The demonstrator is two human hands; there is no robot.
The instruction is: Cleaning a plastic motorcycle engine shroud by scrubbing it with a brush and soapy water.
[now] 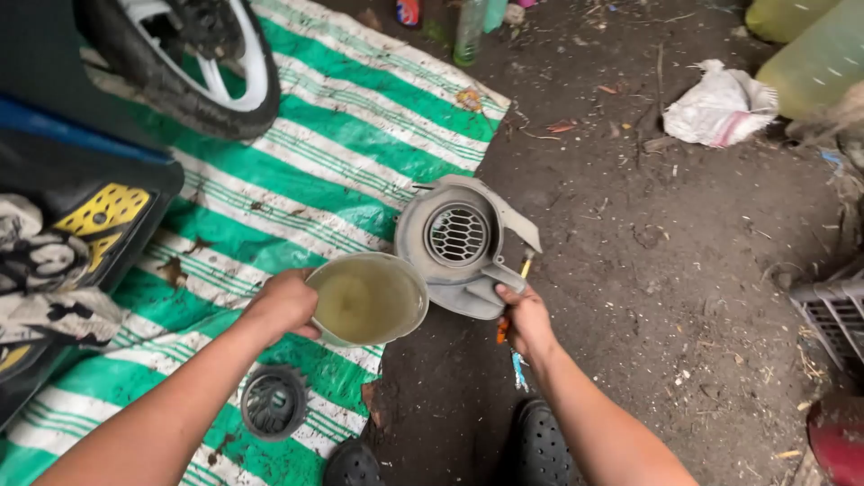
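Hidden: motorcycle wheel (193, 63) cut off by the top edge; the left hand's fingers lie behind the cup; dark shoes (540, 445) run out of view at the bottom.
Unclear: a thin tool with an orange handle (506, 326) sits half concealed by the right hand.
Left hand (281, 306): closed around the side of a clear plastic cup (369, 300) of cloudy yellowish liquid.
Right hand (526, 319): gripping the lower edge of a grey fan cover (459, 247), held over the bare dirt.
Nearby: round black grille (273, 402) on the green-and-white striped tarp (351, 135), below the cup.
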